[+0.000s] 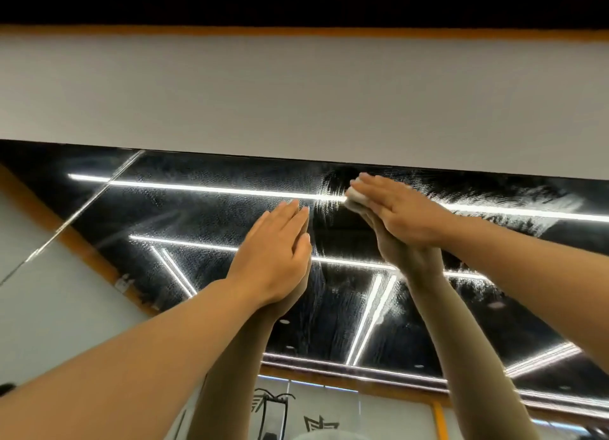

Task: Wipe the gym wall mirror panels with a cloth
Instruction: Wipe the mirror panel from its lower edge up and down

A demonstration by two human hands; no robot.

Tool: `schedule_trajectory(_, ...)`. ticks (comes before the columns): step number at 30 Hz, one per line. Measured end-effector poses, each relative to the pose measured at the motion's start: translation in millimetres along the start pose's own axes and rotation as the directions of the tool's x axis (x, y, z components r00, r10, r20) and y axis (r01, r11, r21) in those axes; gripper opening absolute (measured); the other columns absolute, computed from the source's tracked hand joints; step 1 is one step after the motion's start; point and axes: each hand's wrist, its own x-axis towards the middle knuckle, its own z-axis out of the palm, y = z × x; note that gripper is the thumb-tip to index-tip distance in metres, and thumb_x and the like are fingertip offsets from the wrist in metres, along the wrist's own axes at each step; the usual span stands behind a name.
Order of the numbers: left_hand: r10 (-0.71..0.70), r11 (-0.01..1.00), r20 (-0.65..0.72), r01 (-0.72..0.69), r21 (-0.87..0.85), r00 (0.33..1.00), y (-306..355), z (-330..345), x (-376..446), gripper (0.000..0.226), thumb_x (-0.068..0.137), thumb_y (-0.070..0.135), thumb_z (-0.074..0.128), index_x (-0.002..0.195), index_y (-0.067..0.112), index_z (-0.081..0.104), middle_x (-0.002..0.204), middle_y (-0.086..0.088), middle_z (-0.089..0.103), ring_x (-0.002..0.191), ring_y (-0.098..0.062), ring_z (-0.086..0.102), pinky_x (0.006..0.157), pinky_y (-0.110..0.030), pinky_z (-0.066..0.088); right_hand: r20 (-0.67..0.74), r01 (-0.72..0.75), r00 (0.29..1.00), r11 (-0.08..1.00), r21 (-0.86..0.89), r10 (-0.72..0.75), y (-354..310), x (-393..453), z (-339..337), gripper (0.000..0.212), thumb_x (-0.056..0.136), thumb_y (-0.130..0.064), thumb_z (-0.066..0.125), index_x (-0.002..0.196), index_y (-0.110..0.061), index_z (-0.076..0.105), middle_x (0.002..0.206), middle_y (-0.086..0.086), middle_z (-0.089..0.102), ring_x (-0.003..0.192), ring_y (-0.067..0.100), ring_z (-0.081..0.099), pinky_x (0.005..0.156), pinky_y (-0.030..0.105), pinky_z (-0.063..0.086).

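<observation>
The wall mirror [204, 209] fills the lower half of the view, misted with spray droplets and streaked near its top edge. My right hand [402, 209] lies flat with straight fingers and presses a small white cloth [356, 196] against the glass just below the mirror's upper edge. Only a bit of the cloth shows under the fingers. My left hand [276, 252] rests flat on the mirror lower and to the left, fingers straight, holding nothing. Both hands' reflections meet them at the glass.
A grey wall band [296, 93] runs above the mirror, topped by an orange strip [296, 30]. A vertical seam between mirror panels [99, 189] lies at the left. Ceiling light strips [214, 189] are reflected in the glass.
</observation>
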Motion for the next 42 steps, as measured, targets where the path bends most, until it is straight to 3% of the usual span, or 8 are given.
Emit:
schedule_trajectory(7, -0.005, 0.998, 0.006, 0.005, 0.059, 1.0, -1.2, 1.2, -0.6, 0.073, 0.093, 0.058, 0.02, 0.158, 0.024, 0.016, 0.165, 0.009, 0.008, 0.15, -0.003, -0.002, 0.117, -0.019, -0.009, -0.087, 0.098, 0.992, 0.987, 0.13, -0.087, -30.6, -39.2, 13.0, 0.039, 0.104, -0.008, 0.037, 0.14, -0.005, 0.05, 0.148, 0.014, 0.043, 0.13, 0.011, 0.032, 0.099, 0.013, 0.019)
schedule_trajectory(11, -0.009, 0.996, 0.038, 0.005, 0.093, 0.999, -1.7, -0.4, -1.1, 0.096, 0.079, 0.079, 0.012, 0.158, 0.024, 0.012, 0.166, 0.009, 0.004, 0.15, -0.003, -0.004, 0.115, -0.02, -0.009, 0.118, 0.281, 0.948, 0.952, 0.123, -0.295, -40.5, -129.2, 17.5, 0.046, 0.104, -0.039, 0.023, 0.146, -0.058, 0.018, 0.152, -0.043, 0.0, 0.139, -0.02, -0.012, 0.114, 0.011, -0.011)
schedule_trajectory(16, -0.026, 0.994, 0.032, 0.022, 0.109, 0.999, 0.4, 0.3, -1.8, 0.106, 0.07, 0.085, 0.009, 0.158, 0.026, 0.011, 0.165, 0.01, 0.004, 0.151, -0.005, -0.002, 0.116, -0.022, -0.005, 0.181, 0.269, 0.943, 0.96, 0.078, -0.279, -1.0, -164.9, -7.3, 0.043, 0.105, -0.043, 0.018, 0.146, -0.059, 0.019, 0.152, -0.045, -0.002, 0.144, -0.013, -0.004, 0.118, 0.014, -0.007)
schedule_trajectory(23, -0.037, 0.989, 0.049, 0.029, 0.144, 0.998, 2.1, 1.9, -1.5, 0.107, 0.07, 0.087, 0.009, 0.158, 0.027, 0.007, 0.165, 0.011, 0.002, 0.145, 0.002, -0.007, 0.116, -0.023, -0.003, -0.118, -0.282, 0.95, 0.957, 0.066, 0.288, 121.8, -95.4, -37.0, 0.047, 0.108, -0.024, 0.031, 0.155, -0.028, 0.027, 0.163, -0.007, 0.018, 0.152, 0.017, 0.013, 0.124, 0.037, 0.007)
schedule_trajectory(28, -0.024, 0.986, 0.055, 0.014, 0.168, 0.998, -2.0, 2.1, 1.3, 0.108, 0.07, 0.089, 0.011, 0.158, 0.026, 0.006, 0.165, 0.011, 0.001, 0.142, 0.003, -0.008, 0.117, -0.023, -0.004, -0.258, -0.263, 0.923, 0.958, 0.118, 0.285, 91.9, -120.3, -20.4, 0.027, 0.098, 0.001, 0.041, 0.119, -0.006, 0.057, 0.125, 0.014, 0.054, 0.119, 0.038, 0.049, 0.102, 0.039, 0.037)
schedule_trajectory(32, -0.02, 0.986, 0.04, 0.013, 0.169, 0.999, -3.5, 4.6, 1.4, 0.107, 0.073, 0.087, 0.015, 0.158, 0.023, 0.01, 0.165, 0.007, 0.006, 0.151, -0.008, 0.001, 0.119, -0.027, 0.0, -0.269, -0.07, 0.955, 0.976, 0.204, 0.125, 42.9, -208.8, -4.3, 0.044, 0.103, -0.011, 0.04, 0.137, -0.039, 0.044, 0.143, -0.011, 0.045, 0.129, 0.001, 0.037, 0.1, -0.002, 0.017)
schedule_trajectory(35, -0.017, 0.987, 0.029, 0.012, 0.161, 0.999, -1.1, 3.9, 1.0, 0.108, 0.072, 0.087, 0.017, 0.158, 0.02, 0.014, 0.165, 0.004, 0.01, 0.152, -0.012, 0.006, 0.121, -0.031, 0.005, -0.147, -0.121, 0.977, 0.97, 0.209, 0.154, 38.7, -242.4, 2.9, 0.043, 0.103, -0.035, 0.027, 0.138, -0.059, 0.026, 0.15, -0.044, 0.015, 0.138, -0.021, 0.007, 0.114, 0.008, 0.0)
schedule_trajectory(42, -0.016, 0.987, 0.03, 0.011, 0.162, 0.999, 3.0, 3.9, -0.1, 0.108, 0.073, 0.087, 0.018, 0.158, 0.02, 0.017, 0.165, 0.004, 0.012, 0.151, -0.01, 0.007, 0.118, -0.028, 0.004, -0.219, -0.281, 0.929, 0.954, 0.106, 0.299, 91.8, -162.7, -31.1, 0.034, 0.103, -0.009, 0.037, 0.135, -0.002, 0.048, 0.14, 0.017, 0.045, 0.128, 0.027, 0.037, 0.105, 0.028, 0.022)
